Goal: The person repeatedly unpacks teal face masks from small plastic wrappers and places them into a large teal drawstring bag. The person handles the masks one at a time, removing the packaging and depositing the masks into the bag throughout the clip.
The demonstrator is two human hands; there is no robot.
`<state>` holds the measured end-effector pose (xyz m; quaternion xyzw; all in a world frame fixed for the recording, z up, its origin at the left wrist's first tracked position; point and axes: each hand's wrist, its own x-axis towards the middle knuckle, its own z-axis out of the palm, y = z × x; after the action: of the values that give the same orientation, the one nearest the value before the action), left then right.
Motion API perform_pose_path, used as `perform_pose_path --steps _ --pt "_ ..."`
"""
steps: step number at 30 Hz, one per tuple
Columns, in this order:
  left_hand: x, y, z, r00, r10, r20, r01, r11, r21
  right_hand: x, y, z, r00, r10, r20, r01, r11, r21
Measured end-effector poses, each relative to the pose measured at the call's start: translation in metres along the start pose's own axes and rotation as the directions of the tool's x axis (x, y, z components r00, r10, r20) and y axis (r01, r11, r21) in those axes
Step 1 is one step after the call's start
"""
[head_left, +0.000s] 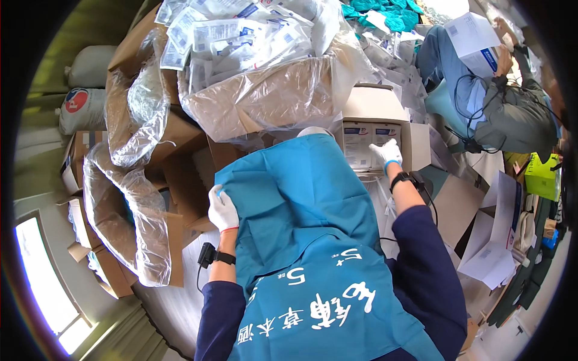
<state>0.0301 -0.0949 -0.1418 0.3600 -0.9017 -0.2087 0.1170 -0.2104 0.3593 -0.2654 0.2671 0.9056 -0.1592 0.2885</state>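
I record one open carton, its side flap tight beside my right hand. Inside, I count two white boxes; right hand over one, grip undetermined. Left hand meets the apron edge, grip undetermined.

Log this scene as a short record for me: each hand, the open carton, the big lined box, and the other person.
left hand: white glove, beside the edge of the blue apron; grip unclear
right hand: white glove, at the small boxes; contact unclear
open carton: flaps spread, small boxes side by side inside
large box: cardboard, clear plastic liner, heaped with packets
other person: upper right, hands on a white box
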Motion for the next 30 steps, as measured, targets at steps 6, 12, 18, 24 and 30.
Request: perform_pose_path --steps 6,12,18,24,30 --pt "0.002 0.004 0.008 0.999 0.047 -0.022 -0.047 0.999 0.0 0.001 -0.016 0.018 0.984 0.169 -0.048 -0.174 0.973 -0.149" --pt "0.01 0.007 0.016 0.996 0.081 -0.026 -0.079 0.996 0.045 0.034 0.008 0.027 0.997 0.029 -0.078 -0.036 0.996 -0.081" --pt "0.013 0.02 0.016 1.0 0.022 0.02 -0.023 0.999 0.032 0.026 -0.002 0.017 0.996 -0.037 -0.076 0.026 0.99 -0.142" --pt "0.012 0.013 0.016 0.995 0.086 -0.047 -0.085 0.996 0.024 0.033 0.014 0.008 0.968 -0.25 0.01 0.249 0.96 -0.128" --pt "0.011 0.011 0.014 0.999 0.04 -0.018 -0.04 0.999 -0.008 0.018 0.036 -0.027 0.969 -0.242 -0.054 0.244 0.969 0.029"
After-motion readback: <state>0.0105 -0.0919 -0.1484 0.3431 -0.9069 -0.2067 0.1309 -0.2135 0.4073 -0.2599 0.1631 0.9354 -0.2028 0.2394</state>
